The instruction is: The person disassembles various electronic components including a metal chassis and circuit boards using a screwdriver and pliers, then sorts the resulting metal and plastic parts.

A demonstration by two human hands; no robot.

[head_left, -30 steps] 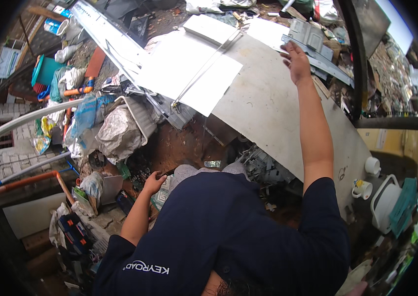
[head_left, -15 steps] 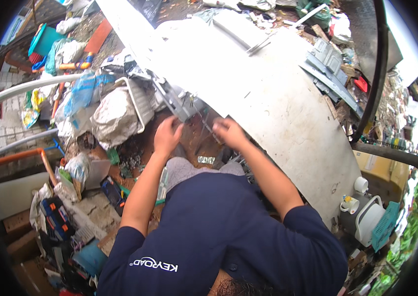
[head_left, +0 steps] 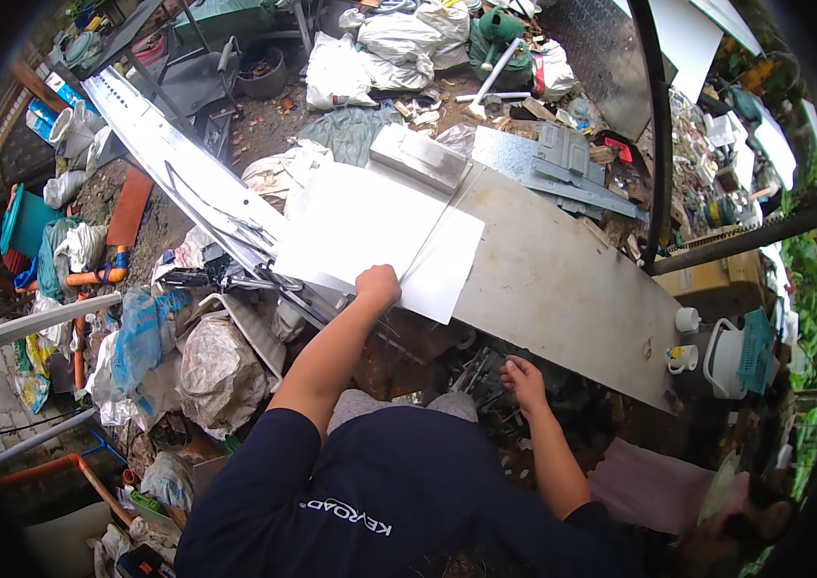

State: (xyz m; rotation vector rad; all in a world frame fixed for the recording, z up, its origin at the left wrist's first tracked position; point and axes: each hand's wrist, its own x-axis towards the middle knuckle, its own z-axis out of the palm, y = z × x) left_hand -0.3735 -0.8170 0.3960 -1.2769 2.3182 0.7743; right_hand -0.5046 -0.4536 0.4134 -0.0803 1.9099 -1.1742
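My left hand [head_left: 378,285] is closed at the near edge of a bright white sheet or panel [head_left: 355,222]. Whether it grips that edge or a thin item is hidden behind the fingers. A second white piece [head_left: 442,275] lies beside it, a thin line running between the two. Lower and to the right, my right hand [head_left: 524,383] has its fingers drawn together in a pinch; anything held there is too small to make out. Just left of this hand, jumbled metal parts [head_left: 471,378] sit in shadow below the table's near edge.
The pale worktable [head_left: 572,284] stretches to the right. A box-like metal piece [head_left: 418,159] and grey metal panels [head_left: 563,173] lie toward its far side. A long white metal strip [head_left: 187,173] slants at left, near stuffed sacks [head_left: 225,371]. A dark post [head_left: 657,125] rises at right.
The view has shifted, showing more of the far ground. My left hand has closed at the white sheet. My right hand has moved to beside the metal parts below the table edge.
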